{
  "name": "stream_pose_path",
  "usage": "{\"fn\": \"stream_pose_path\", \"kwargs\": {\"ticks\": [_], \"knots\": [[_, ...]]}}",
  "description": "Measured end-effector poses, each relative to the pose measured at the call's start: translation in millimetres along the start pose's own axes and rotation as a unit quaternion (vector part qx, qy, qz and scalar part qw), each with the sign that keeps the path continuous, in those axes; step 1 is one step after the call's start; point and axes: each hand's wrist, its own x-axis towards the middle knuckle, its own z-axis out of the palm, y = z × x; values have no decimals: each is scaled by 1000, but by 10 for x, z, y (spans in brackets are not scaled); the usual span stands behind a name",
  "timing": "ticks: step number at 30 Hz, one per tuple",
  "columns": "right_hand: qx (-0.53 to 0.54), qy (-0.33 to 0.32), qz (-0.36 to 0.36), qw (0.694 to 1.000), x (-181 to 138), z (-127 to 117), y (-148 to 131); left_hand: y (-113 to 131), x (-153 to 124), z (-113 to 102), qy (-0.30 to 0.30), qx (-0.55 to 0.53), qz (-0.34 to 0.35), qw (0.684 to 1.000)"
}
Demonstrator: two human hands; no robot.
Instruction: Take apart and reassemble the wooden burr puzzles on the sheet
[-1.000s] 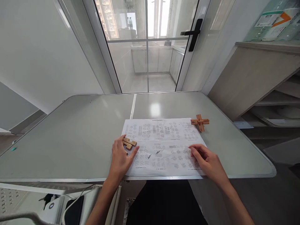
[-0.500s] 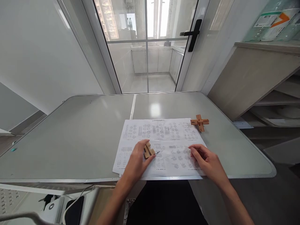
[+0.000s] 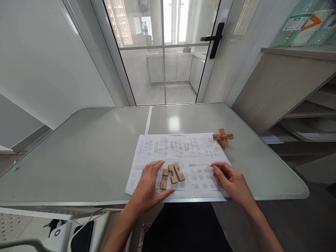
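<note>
Three notched wooden puzzle pieces lie apart on a printed diagram sheet (image 3: 183, 150): a left piece (image 3: 164, 179), a middle piece (image 3: 172, 173) and a right piece (image 3: 179, 172). My left hand (image 3: 148, 185) is open beside them, thumb and fingers spread around the left piece with a gap. My right hand (image 3: 231, 178) rests at the sheet's right side, its fingers curled and drawn together, with nothing visible in them. Beyond it, at the sheet's upper right corner, sits a cross of joined brown wooden pieces (image 3: 223, 137).
The grey table (image 3: 78, 154) has rounded corners and a seam. Behind it stands a glass door with a black handle (image 3: 216, 39). A shelf unit (image 3: 283, 84) with plastic bottles (image 3: 301, 26) is at right. A phone (image 3: 82, 238) and cables lie below the table's left edge.
My left hand has let go of the wooden pieces and opened, drawing slightly left and down. The pieces now lie separately on the sheet. My right hand has stayed in place.
</note>
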Motion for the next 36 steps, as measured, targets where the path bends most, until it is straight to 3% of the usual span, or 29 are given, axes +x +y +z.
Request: {"fn": "stream_pose_path", "kwargs": {"ticks": [5,11,17,24,31,36], "knots": [[-6,-1,-7,1000,9,-6,-2,-147,-56,-122,-18,25,11,999],[-64,-52,-29,996,18,25,-93,-127,-13,-140,-18,28,10,999],[-39,-136,-74,987,-101,416,-453,-80,-3,-128,-3,-10,-14,1000],[-144,-102,-131,976,-96,703,-604,-34,-30,-93,13,-84,-62,995],[16,-93,-73,993,-126,667,-523,12,-90,1,31,-96,-76,992],[166,-170,-34,971,-197,672,-520,31,-106,29,30,-111,-78,990]]}}
